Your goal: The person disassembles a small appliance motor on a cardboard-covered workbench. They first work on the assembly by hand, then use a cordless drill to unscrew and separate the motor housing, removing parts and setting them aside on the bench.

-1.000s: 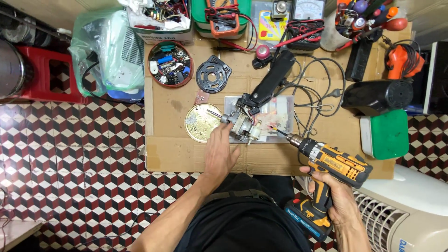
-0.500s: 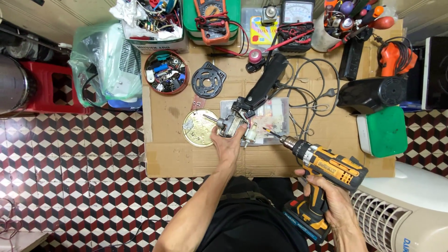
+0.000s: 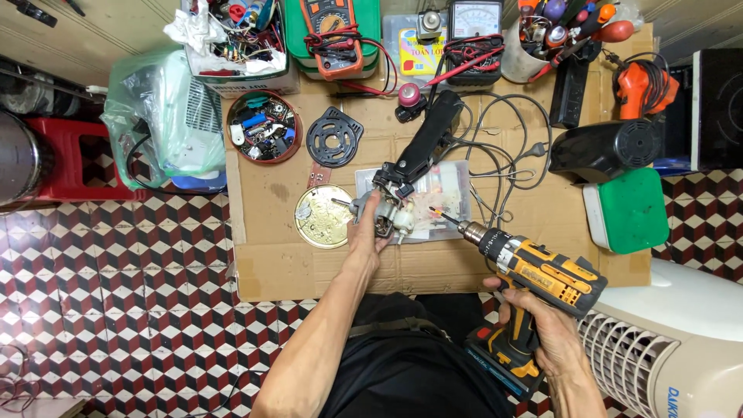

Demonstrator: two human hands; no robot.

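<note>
Small motor assembly (image 3: pixel 385 213), grey metal and white plastic with a long black handle-like housing (image 3: pixel 424 143) running up and to the right, near the middle of a cardboard sheet (image 3: pixel 271 263) spread over the floor. Probably rigid and fairly dense for its size, with loose wires and thin plastic parts that look breakable; best held by the metal body, not the wiring. Left hand (image 3: pixel 368 232) wrapped around that body from below, fingers closed on it, steadying it over a clear plastic box (image 3: pixel 441 193).

Right hand (image 3: pixel 542 321) clenched on the grip of a yellow and black cordless drill (image 3: pixel 534 282), bit pointing up-left toward the assembly, tip near it but apart. Likely heavy at the battery end, firm in the grip.

Just left of the assembly, a round brass-coloured tin lid (image 3: pixel 323 216). Above it, a black round plastic grille (image 3: pixel 334 137) and a red bowl of small parts (image 3: pixel 263 128). A tangle of grey cable (image 3: pixel 503 155) to the right, close enough to snag. Farther right, a black cylindrical housing (image 3: pixel 604 147) and a green-lidded box (image 3: pixel 628 209). Meters and a tool cup along the top edge. Bare cardboard toward the near edge and lower left gives the most open room; checkered tile floor (image 3: pixel 116 310) beyond. White fan casing (image 3: pixel 681 340) crowds the right elbow.
</note>
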